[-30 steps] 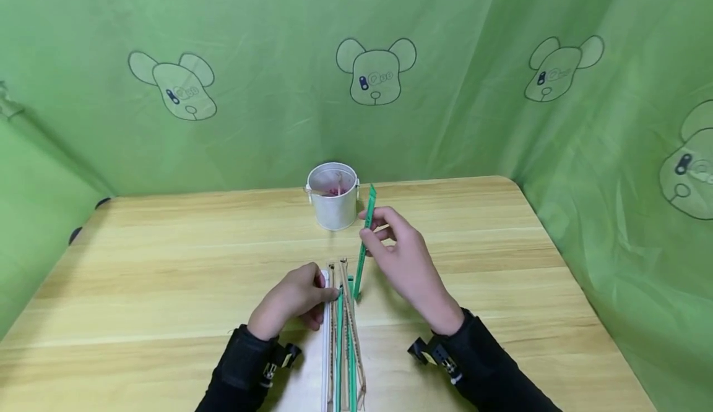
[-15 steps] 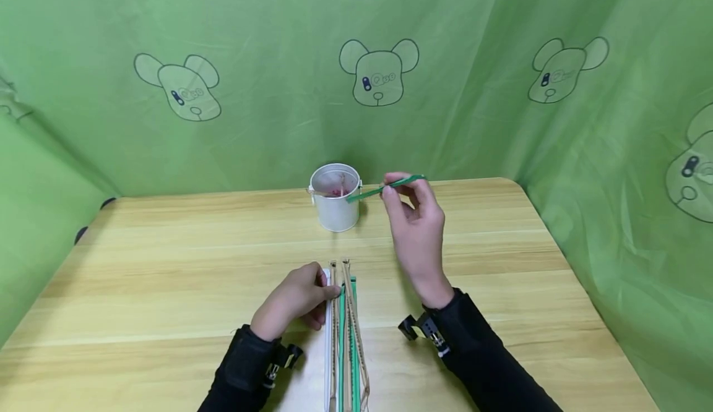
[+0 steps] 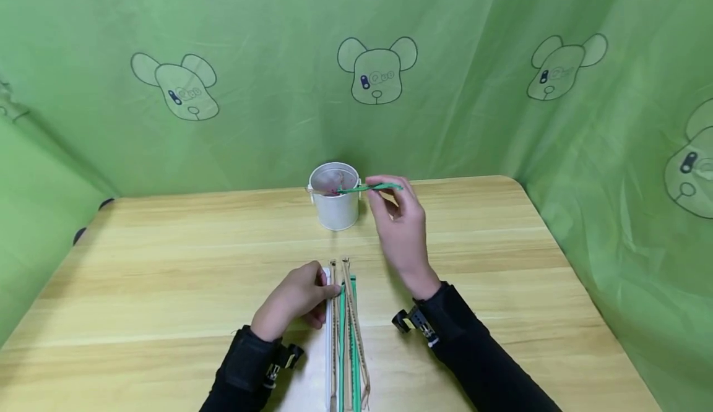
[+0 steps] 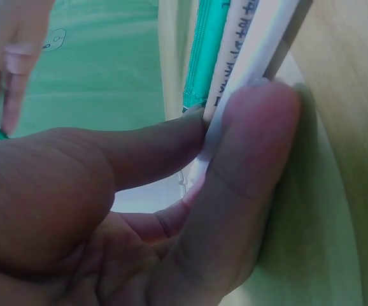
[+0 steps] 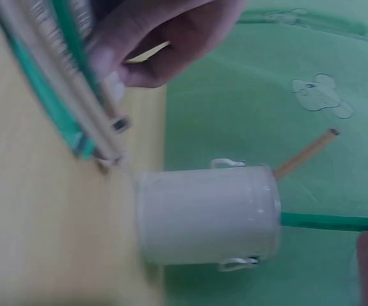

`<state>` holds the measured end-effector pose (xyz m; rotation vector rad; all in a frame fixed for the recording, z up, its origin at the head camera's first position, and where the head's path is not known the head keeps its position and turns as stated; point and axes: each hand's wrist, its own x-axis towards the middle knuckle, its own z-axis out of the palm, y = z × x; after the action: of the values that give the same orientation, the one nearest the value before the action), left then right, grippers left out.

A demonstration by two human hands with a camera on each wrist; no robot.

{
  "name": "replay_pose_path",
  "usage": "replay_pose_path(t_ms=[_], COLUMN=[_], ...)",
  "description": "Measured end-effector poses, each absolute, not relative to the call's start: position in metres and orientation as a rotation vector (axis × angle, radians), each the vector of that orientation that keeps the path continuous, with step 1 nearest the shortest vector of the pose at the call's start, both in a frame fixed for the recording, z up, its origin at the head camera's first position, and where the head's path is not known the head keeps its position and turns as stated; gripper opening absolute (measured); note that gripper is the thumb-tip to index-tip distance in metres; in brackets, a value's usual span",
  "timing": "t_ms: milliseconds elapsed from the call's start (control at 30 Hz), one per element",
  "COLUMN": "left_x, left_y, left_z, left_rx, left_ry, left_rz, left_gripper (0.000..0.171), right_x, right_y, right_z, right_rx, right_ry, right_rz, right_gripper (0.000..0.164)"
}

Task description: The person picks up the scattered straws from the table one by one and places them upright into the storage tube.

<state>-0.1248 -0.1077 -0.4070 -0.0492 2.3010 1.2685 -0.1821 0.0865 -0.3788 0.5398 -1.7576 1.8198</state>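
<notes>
My right hand [image 3: 403, 232] pinches a slim green stick [image 3: 355, 188] between thumb and fingers. Its far end reaches over the rim of a small white bucket [image 3: 337, 214], and in the right wrist view the green stick runs into the bucket's mouth. A brown stick [image 5: 306, 153] pokes out of the same mouth. My left hand [image 3: 298, 294] grips the left side of a bundle of several long, thin sticks. Thumb and forefinger hold a white stick [image 4: 255, 54] with a printed beige one [image 4: 233, 51] beside it. Brown sticks [image 3: 356, 331] and green sticks [image 3: 355, 362] make up the rest.
The bucket stands near the back edge of a light wooden table [image 3: 167, 276], with small handle lugs on its sides. Green cloth [image 3: 267, 90] printed with bear heads hangs behind and along both sides. A wrist camera [image 3: 414, 322] sits on the right sleeve.
My right hand has carried the green stick from upright beside the bundle up and forward, tipped it level, then moved it left over the bucket's mouth. My left hand stays at the bundle.
</notes>
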Motion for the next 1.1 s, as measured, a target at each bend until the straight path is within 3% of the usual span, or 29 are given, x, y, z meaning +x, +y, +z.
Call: replay_pose_path(t_ms=[133, 367, 467, 867, 1100], left_x=[-0.125, -0.126, -0.126, -0.124, -0.127], left_y=[-0.108, -0.108, -0.108, -0.105, -0.102], left_z=[-0.407, -0.408, -0.407, -0.404, -0.407], left_rx=[-0.066, -0.069, -0.079, -0.040, -0.013], left_ry=[2.284, 2.264, 2.265, 2.415, 2.506], left_rz=[1.288, 1.308, 1.310, 1.220, 1.176], left_gripper=[0.021, 0.022, 0.022, 0.020, 0.017], right_x=[-0.186, -0.186, -0.185, -0.183, -0.179], right_y=[0.087, 0.088, 0.088, 0.087, 0.087], right_z=[-0.387, -0.387, -0.385, -0.397, -0.403], right_rx=[0.531, 0.511, 0.495, 0.338, 0.370], right_ry=[-1.956, -2.288, -2.367, -2.692, -2.899], right_rz=[1.792, 1.710, 1.693, 1.639, 1.428], right_gripper=[0.024, 0.066, 0.073, 0.063, 0.045])
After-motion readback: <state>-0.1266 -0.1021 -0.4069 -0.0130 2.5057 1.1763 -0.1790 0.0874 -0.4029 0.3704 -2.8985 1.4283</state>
